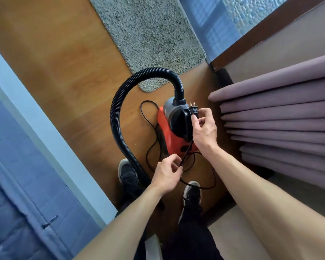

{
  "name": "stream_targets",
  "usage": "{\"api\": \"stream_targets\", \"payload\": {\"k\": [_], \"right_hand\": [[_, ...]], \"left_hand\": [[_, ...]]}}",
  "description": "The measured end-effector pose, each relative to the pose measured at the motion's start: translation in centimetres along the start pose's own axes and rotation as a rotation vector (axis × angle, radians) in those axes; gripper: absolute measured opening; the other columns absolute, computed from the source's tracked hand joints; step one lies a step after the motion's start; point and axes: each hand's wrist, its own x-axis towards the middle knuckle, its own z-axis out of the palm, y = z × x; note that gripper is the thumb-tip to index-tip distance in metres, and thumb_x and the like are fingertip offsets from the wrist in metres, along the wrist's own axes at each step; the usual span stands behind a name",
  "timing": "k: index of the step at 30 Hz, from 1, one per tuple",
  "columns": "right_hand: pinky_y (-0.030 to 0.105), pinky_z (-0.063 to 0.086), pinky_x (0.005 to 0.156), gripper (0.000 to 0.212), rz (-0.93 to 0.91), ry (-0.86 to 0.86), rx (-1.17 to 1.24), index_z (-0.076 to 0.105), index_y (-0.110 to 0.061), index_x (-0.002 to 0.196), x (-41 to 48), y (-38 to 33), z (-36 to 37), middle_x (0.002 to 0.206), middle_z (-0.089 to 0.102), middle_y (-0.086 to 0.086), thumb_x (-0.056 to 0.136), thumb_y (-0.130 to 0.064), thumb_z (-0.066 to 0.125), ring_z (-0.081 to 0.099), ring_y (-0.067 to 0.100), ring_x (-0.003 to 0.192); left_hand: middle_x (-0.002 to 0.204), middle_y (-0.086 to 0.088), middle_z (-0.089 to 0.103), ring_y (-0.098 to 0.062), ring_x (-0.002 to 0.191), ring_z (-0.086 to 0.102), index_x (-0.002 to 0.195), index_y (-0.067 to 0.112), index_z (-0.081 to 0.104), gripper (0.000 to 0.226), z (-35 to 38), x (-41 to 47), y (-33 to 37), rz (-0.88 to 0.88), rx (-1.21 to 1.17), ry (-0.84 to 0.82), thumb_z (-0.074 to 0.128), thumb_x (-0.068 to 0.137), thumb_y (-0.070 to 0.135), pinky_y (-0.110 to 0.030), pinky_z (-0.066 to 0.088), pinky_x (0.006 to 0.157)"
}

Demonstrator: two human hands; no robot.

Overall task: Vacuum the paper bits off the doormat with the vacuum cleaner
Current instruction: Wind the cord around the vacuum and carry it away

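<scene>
The right hand pinches the plug, the left hand grips the cord. The red vacuum cleaner stands on the floor just beside the doormat. No writing is readable.

Right hand pinches plug above vacuum cleaner; left hand pinches cord.

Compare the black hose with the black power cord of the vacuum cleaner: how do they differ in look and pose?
The hose is thick and ribbed; the power cord is thin and smooth. The hose rises in one big arch from the vacuum cleaner, while the cord lies in loose loops on the floor. The cord is held, its plug in the right hand and a stretch in the left hand; neither hand holds the hose. Both are black and join the vacuum cleaner.
</scene>
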Motion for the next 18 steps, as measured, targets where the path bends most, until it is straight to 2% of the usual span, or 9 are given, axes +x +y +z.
{"api": "stream_targets", "payload": {"k": [4,12,15,18], "right_hand": [[0.025,0.047,0.066,0.016,-0.014,-0.013,0.001,0.053,-0.022,0.114,0.8,0.9,0.3,0.074,0.053,-0.003,0.099,-0.027,0.055,0.054,0.010,0.070],[0.042,0.054,0.078,0.013,-0.054,-0.068,-0.056,0.051,-0.030,0.110,3.7,4.2,0.9,0.089,0.058,0.009,0.098,-0.033,0.054,0.058,0.020,0.080],[0.041,0.053,0.083,0.018,-0.092,-0.086,-0.097,0.052,-0.025,0.115,4.8,5.2,1.4,0.097,0.052,0.006,0.100,-0.033,0.052,0.056,0.022,0.090],[0.041,0.052,0.090,0.019,-0.128,-0.094,-0.116,0.052,-0.026,0.117,6.2,6.6,2.4,0.104,0.047,0.004,0.100,-0.034,0.051,0.053,0.022,0.101]], "left_hand": [[0.081,0.001,0.072,-0.015,0.077,0.071,0.093,0.033,0.057,0.013,1.3,0.8,-0.1,-0.013,0.000,0.006,0.064,0.094,0.021,-0.035,0.059,0.078],[0.080,0.002,0.072,-0.012,0.076,0.070,0.095,0.032,0.056,0.011,4.7,2.9,-0.6,-0.060,-0.017,0.083,0.063,0.096,0.023,-0.026,0.053,0.070],[0.082,0.002,0.071,-0.012,0.075,0.070,0.096,0.032,0.056,0.011,6.4,4.2,-0.6,-0.057,-0.027,0.104,0.062,0.096,0.024,-0.028,0.055,0.071],[0.083,0.001,0.071,-0.017,0.075,0.071,0.096,0.032,0.057,0.010,8.1,5.8,-0.7,-0.076,-0.072,0.143,0.062,0.095,0.023,-0.037,0.059,0.077]]}}
